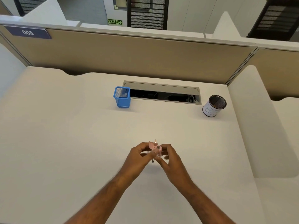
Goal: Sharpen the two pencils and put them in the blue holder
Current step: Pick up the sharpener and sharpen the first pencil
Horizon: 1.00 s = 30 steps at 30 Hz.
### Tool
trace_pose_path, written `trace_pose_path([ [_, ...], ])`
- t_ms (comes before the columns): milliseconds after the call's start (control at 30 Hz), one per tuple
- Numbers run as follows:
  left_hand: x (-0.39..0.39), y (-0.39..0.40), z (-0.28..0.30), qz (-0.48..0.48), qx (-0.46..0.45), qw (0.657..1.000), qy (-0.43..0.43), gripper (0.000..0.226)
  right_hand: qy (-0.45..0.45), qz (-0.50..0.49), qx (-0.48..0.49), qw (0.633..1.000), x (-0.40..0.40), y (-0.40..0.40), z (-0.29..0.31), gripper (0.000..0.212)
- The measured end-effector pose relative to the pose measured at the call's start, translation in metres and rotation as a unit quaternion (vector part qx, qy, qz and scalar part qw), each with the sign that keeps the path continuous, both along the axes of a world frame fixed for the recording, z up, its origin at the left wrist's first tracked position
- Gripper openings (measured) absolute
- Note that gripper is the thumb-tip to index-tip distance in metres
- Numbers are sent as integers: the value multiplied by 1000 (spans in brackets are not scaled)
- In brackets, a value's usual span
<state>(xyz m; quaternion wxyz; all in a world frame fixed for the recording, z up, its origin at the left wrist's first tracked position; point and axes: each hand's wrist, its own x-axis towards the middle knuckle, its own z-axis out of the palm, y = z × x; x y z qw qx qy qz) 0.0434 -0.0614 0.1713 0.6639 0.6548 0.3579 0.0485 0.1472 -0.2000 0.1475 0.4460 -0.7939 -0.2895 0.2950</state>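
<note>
**Both hands working a pink sharpener over the middle of the table**

The left hand [140, 153] and the right hand [168, 156] are meeting above the smooth, cream-white table [64, 135], well back from its near edge. Their fingers are curling together around a small pink plastic sharpener [155, 147], with two slim pencils [153, 159] passing through the cluster; pale tips are poking out on the far side and a dark end is showing below the fingers. Which hand is gripping which piece is blurred, so I cannot tell.

Broad bare surface is lying open to the left, to the right and ahead of the hands. The square blue wire-mesh holder [122, 97] is standing upright well beyond them, just beside the left end of a long grey cable slot [161, 92] cut into the table. A round black mesh cup wrapped in white paper [213, 106] is standing near the far right edge, apart from everything. A tan fabric partition [129, 52] is closing off the back edge.
</note>
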Motion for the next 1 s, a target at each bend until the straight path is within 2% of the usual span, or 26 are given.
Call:
trace_pose_path([
  [133, 0, -1, -6, -20, 46, 999, 11, 34, 59, -12, 44, 997, -1, 4, 4, 22],
  [267, -1, 3, -7, -15, 78, 997, 2, 30, 77, -14, 55, 995, -2, 5, 1, 31],
  [400, -5, 9, -9, 12, 94, 995, 6, 32, 83, 28, -30, 996, 11, 0, -18, 48],
  [467, -8, 13, -10, 33, 87, 996, -3, 27, 87, 48, -102, 990, 21, -4, -33, 46],
  [567, -12, 19, -13, 49, 77, 996, -7, 24, 68, 43, -167, 983, 31, -3, -54, 23],
  [633, -14, 22, -15, 58, 66, 996, -5, 21, 57, 17, -187, 981, 33, 3, -63, 17],
  [767, -17, 26, -18, 67, 57, 996, 11, 21, 17, -4, -220, 975, 31, 25, -68, 31],
  [1000, -22, 32, -24, 53, 91, 994, 7, 25, -105, 40, -307, 945, 27, 52, -70, 35],
])
